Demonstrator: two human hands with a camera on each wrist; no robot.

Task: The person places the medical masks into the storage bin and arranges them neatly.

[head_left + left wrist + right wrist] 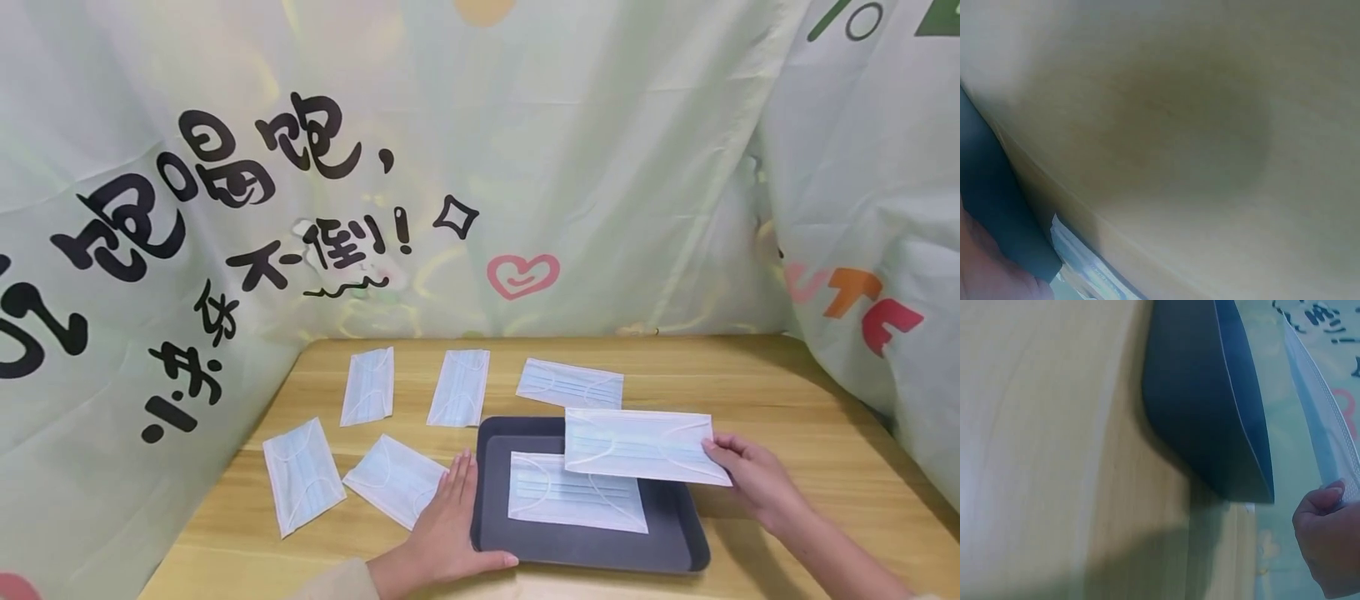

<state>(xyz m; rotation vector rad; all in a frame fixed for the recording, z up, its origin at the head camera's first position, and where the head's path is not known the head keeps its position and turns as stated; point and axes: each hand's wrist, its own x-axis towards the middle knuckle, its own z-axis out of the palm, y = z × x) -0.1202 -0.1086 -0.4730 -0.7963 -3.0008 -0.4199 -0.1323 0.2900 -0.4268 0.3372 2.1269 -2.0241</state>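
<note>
Light wooden tabletop [780,392] fills the foreground, walled on three sides by a pale green printed cloth backdrop [600,150] with black lettering and a pink heart. Nearest the viewer, the left hand [450,521] lies flat with straight fingers against the left edge of a dark grey rectangular plastic tray [592,546], thumb along its near rim. Inside the tray lies one pale blue pleated disposable face mask [577,493]. Just above it, the right hand [753,475] pinches the right end of a second pale blue face mask [641,446], which is held over the tray's far right part and overlaps the one lying inside; the right wrist view shows the thumb and fingers [1325,506] closed on the mask's edge beside the tray's corner. To the left of the tray, two more masks [303,475] lie on the wood, one touching the left hand's fingers. Farther back, three masks [457,387] lie in a loose row near the backdrop.
</note>
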